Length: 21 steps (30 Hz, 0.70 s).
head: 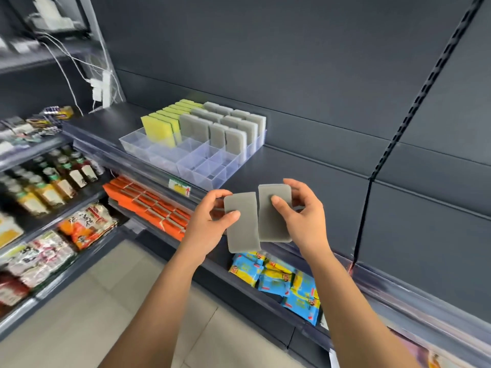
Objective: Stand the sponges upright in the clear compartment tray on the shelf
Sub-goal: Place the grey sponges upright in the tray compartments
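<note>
The clear compartment tray [191, 166] sits on the dark shelf [292, 176]. Its back compartments hold yellow sponges [156, 128] standing upright on the left and grey sponges [233, 126] upright on the right. The front compartments hold nothing. In front of the shelf edge, my left hand [210, 221] grips a flat grey sponge [243, 229] with the thumb on its face. Beside it, my right hand [300, 208] holds a second grey sponge [273, 224], edges of the two nearly touching.
Below the shelf lie orange packets [148, 205] and blue-yellow packets [281, 280]. Left shelving carries bottles [53, 179] and snack bags [85, 224]. White cables and plugs [101, 86] hang at the back left. A slotted upright rail [398, 128] runs down the right wall.
</note>
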Each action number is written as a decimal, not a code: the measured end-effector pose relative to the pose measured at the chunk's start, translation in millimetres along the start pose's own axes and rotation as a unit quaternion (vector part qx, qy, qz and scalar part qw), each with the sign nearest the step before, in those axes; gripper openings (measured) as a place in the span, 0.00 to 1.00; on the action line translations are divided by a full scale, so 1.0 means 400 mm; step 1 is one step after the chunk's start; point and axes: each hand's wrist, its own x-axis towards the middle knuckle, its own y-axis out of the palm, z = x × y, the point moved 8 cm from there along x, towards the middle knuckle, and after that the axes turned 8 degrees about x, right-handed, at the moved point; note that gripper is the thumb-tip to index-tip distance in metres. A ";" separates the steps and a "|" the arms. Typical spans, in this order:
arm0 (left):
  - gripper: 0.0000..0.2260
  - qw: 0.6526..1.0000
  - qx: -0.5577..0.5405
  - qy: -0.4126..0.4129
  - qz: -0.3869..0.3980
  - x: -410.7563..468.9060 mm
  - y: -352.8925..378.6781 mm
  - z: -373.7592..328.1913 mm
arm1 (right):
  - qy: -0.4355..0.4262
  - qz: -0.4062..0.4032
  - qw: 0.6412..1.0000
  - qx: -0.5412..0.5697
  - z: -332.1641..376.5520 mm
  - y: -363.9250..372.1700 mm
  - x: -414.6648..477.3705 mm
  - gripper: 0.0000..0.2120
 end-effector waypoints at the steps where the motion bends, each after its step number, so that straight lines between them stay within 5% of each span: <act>1: 0.18 1.000 -0.001 -0.002 -0.005 0.011 -0.025 0.005 | -0.003 0.002 1.000 0.001 0.005 0.027 0.012 0.15; 21: 0.15 0.995 0.074 0.003 -0.074 0.485 -0.429 0.100 | -0.072 0.035 0.997 -0.009 0.011 0.517 0.437 0.15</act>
